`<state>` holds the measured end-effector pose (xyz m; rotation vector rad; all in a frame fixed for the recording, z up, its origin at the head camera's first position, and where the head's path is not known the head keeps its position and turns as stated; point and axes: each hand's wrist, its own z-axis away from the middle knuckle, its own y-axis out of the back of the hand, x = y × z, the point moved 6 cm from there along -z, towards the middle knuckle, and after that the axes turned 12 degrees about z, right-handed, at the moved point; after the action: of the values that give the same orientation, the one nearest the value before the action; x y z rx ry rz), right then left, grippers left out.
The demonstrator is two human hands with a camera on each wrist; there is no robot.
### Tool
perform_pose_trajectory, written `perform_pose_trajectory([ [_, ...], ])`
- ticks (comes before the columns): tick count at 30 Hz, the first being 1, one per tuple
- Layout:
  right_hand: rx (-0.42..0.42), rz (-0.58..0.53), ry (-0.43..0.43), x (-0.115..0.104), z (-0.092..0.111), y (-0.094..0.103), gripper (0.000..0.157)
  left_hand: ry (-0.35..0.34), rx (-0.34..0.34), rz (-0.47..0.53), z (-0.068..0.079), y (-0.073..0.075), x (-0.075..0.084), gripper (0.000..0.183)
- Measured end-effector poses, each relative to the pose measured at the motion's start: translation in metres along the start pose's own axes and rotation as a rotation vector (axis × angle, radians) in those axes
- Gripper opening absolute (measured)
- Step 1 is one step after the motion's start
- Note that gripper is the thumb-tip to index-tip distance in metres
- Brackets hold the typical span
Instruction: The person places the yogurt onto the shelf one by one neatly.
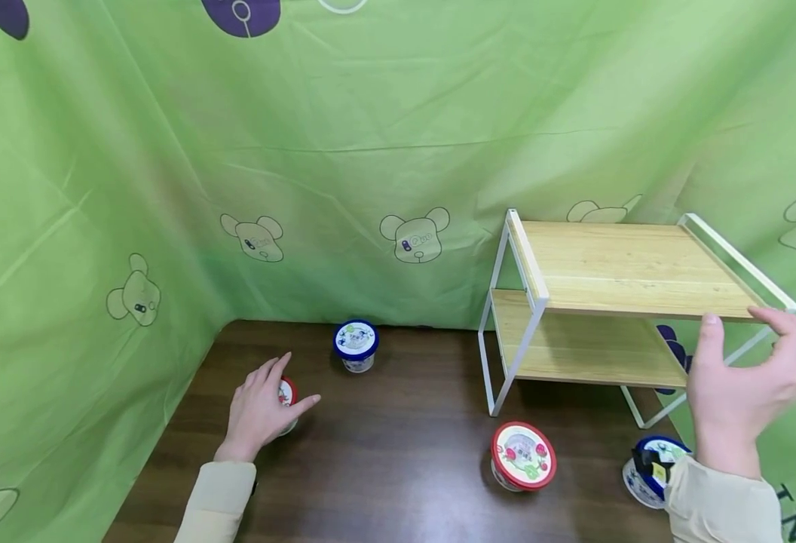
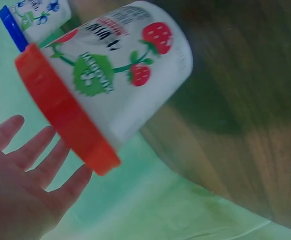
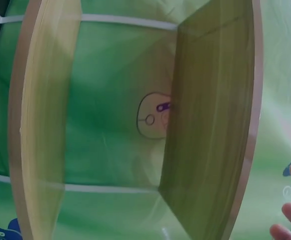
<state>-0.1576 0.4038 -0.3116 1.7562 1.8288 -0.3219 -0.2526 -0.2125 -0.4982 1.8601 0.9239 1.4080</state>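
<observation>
Tabletop (image 1: 398, 467) of dark wood grain is bordered by a green cloth (image 1: 344, 181) printed with bear heads; main clock positions are read from the middle of the head view. Between seven and eight o'clock, the left hand (image 1: 258, 411) is held unclenched, its fingers extended and its thumb spread wide. By it the strawberry cup (image 1: 288, 391), red-lidded and upright on the tabletop, is partly covered. In the left wrist view the fingertips are seen at the lid's rim — whether the lid is touched cannot be told. A blueberry cup (image 1: 356, 339), blue-lidded, is placed at two o'clock from the strawberry cup, near the cloth.

At three o'clock, a two-tier rack (image 1: 642, 264) is formed by pale wooden boards and a white frame. At the rack's four-o'clock corner the right hand (image 1: 751, 385) is raised, thumb and fingers parted in a loose C; in the right wrist view a gap is shown between the visible fingertips and the nearer board. A second red-lidded cup (image 1: 524, 456) is set at seven o'clock from the rack — and at three o'clock from that cup, a second blue-lidded cup (image 1: 638, 484) is partly hidden by the right sleeve (image 1: 724, 501).
</observation>
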Motion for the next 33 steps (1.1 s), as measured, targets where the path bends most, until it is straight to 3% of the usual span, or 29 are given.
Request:
perform_pose_trajectory([
  [10, -0.139, 0.083, -0.143, 0.025, 0.003, -0.002, 0.06, 0.048, -0.009, 0.011, 0.015, -0.001, -0.022, 0.105],
  [17, -0.29, 0.084, -0.401, 0.06, 0.006, -0.006, 0.063, 0.056, -0.042, 0.073, 0.02, -0.004, -0.033, 0.109],
  [26, -0.401, 0.099, -0.58, 0.085, 0.013, -0.016, 0.049, 0.063, -0.086, 0.206, 0.023, 0.0, -0.047, 0.116],
  [33, -0.369, 0.05, -0.613, 0.1, 0.016, -0.02, 0.03, 0.099, -0.085, 0.261, 0.023, -0.001, -0.057, 0.118],
])
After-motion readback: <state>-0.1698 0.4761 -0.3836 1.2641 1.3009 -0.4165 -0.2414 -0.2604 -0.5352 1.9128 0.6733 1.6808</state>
